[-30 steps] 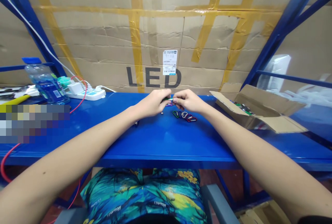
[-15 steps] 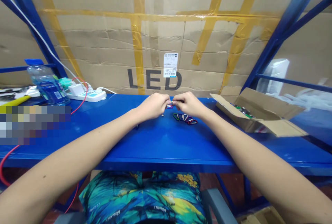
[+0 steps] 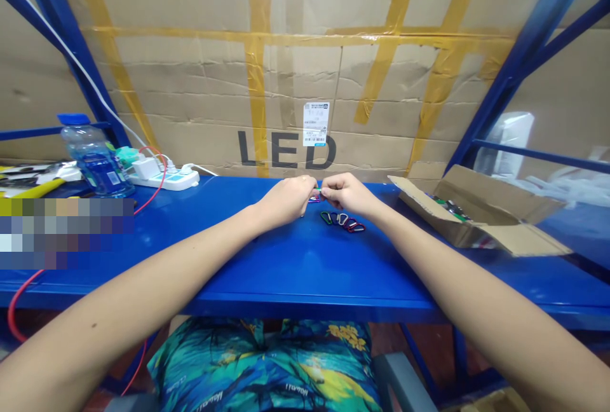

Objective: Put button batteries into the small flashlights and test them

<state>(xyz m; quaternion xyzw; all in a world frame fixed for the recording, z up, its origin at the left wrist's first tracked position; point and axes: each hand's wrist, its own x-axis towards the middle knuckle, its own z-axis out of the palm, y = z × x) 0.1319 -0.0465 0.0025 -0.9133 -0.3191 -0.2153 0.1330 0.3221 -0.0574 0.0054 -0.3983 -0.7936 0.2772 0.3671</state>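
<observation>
Head view: big dark letters on the taped cardboard (image 3: 204, 100) read "LED", partly crossed by yellow tape (image 3: 258, 81). The white label (image 3: 315, 124) above them carries a barcode and print too small to read. The patterned garment (image 3: 267, 367) on the lap shows "Hawaii" more than once. Any brand on the bottle (image 3: 98, 161) cannot be read.

Both forearms reach forward over the blue bench (image 3: 305, 266), angled inward. The left hand (image 3: 287, 201) and right hand (image 3: 347, 194) almost meet, palms down, their fingers pinched narrow on a small green piece (image 3: 318, 190) between the fingertips; its shape is mostly hidden. Small purple pieces (image 3: 314, 199) lie just below it. Five coloured carabiners (image 3: 342, 220) lie in a row near the right hand.

Compared with one second ago, less of the green piece shows, the left hand now nearly covers a small silvery bit visible below it then, and the whole scene sits lower in frame. The carabiners keep their row.
</observation>
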